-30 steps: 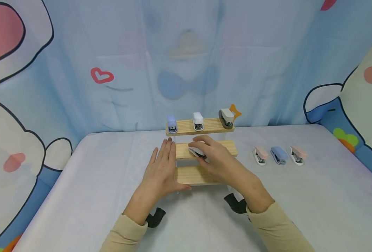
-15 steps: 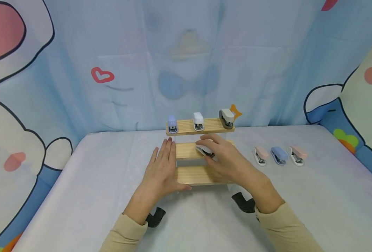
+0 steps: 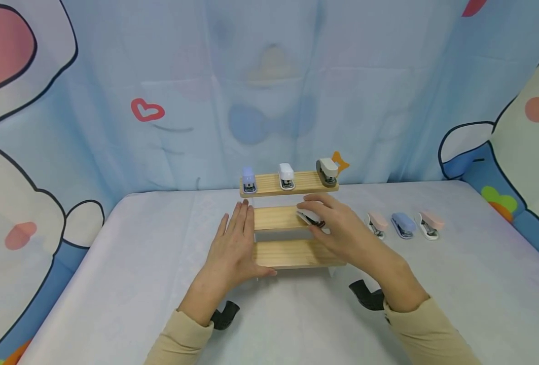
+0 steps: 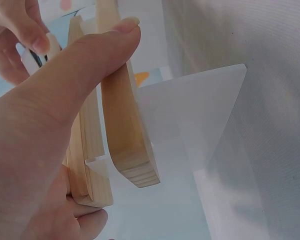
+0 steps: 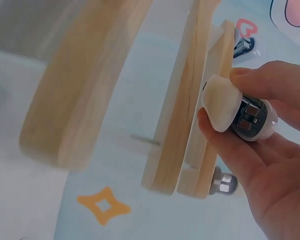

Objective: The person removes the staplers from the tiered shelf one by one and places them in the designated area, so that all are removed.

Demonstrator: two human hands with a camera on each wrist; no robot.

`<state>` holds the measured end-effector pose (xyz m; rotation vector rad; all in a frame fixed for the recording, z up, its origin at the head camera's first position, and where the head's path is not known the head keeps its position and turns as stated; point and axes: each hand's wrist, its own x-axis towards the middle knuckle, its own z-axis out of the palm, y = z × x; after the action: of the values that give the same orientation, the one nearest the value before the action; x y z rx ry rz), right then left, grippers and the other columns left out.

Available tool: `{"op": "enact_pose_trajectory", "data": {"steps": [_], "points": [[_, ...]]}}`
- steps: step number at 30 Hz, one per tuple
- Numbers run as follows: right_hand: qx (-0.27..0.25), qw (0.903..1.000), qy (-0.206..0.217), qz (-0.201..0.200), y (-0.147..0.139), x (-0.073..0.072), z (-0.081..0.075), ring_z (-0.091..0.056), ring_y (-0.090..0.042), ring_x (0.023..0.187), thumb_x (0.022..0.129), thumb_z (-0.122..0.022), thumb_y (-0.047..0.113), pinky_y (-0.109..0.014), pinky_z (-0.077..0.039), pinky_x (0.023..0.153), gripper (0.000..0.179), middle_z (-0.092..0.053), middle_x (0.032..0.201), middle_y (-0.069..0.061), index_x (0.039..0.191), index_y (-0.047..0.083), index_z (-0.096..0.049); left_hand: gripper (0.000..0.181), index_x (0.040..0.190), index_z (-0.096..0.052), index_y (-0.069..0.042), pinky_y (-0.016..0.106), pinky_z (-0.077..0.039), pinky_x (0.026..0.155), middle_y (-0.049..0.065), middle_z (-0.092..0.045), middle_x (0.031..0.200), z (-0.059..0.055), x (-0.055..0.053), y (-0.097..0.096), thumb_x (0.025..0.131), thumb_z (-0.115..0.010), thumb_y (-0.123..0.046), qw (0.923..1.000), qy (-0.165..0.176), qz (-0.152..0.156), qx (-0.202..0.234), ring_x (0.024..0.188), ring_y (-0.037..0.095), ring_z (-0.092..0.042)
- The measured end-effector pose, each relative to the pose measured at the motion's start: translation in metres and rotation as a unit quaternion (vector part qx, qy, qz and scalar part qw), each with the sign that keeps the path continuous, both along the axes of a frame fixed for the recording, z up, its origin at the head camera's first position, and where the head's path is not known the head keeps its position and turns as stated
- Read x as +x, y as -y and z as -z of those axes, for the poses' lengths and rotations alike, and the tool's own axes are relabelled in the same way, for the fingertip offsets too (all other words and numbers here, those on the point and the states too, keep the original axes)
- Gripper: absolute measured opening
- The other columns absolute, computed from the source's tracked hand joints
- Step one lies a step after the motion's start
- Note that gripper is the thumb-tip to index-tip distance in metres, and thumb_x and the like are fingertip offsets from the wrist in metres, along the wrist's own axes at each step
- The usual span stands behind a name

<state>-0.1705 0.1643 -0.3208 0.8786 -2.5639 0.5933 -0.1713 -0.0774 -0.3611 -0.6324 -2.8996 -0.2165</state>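
Observation:
A three-tier rack has a wooden top board (image 3: 269,186), middle board (image 3: 274,219) and bottom board (image 3: 296,253) on translucent supports (image 4: 195,100). My left hand (image 3: 232,248) lies along the rack's left end, fingers straight, thumb (image 4: 80,62) across the bottom board's front. With thumb and fingertips my right hand (image 3: 342,228) pinches a small white stapler (image 5: 222,102) at the right part of the middle board; the fingers partly cover it in the head view. Whether it touches the board is hard to tell. The top board bears a lilac stapler (image 3: 249,181), a white stapler (image 3: 286,177) and a grey-and-white stapler (image 3: 327,172).
On the white tablecloth (image 3: 159,268) to the right of the rack stand a pink stapler (image 3: 376,224), a blue stapler (image 3: 403,225) and another pink stapler (image 3: 430,225) in a row. A printed blue curtain (image 3: 182,126) hangs behind the table.
My right hand has moved to the right along the middle board with the white stapler. It now overlaps the nearest pink stapler in view. My left hand stays at the rack's left end.

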Motion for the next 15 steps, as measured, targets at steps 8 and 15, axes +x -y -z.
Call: {"op": "enact_pose_trajectory", "data": {"steps": [8, 15], "points": [[-0.002, 0.9999, -0.010, 0.008, -0.012, 0.004, 0.001, -0.066, -0.033, 0.105, 0.082, -0.074, -0.005, -0.040, -0.057, 0.076, 0.045, -0.058, 0.131, -0.019, 0.125, 0.002, -0.063, 0.143, 0.157, -0.010, 0.004, 0.049, -0.017, 0.125, 0.020, -0.011, 0.166, 0.000, 0.001, 0.000, 0.059, -0.084, -0.069, 1.0000, 0.001, -0.001, 0.000, 0.155, 0.030, -0.011], [-0.002, 0.9997, -0.012, 0.019, -0.023, 0.007, 0.001, -0.065, -0.035, 0.110, 0.081, -0.074, -0.005, -0.042, -0.058, 0.078, 0.046, -0.058, 0.132, -0.018, 0.125, 0.002, -0.063, 0.143, 0.157, -0.011, 0.005, 0.049, -0.018, 0.125, 0.020, -0.012, 0.166, 0.001, 0.000, 0.000, 0.059, -0.085, -0.068, 0.9999, -0.007, 0.004, 0.007, 0.155, 0.031, -0.012]]}}
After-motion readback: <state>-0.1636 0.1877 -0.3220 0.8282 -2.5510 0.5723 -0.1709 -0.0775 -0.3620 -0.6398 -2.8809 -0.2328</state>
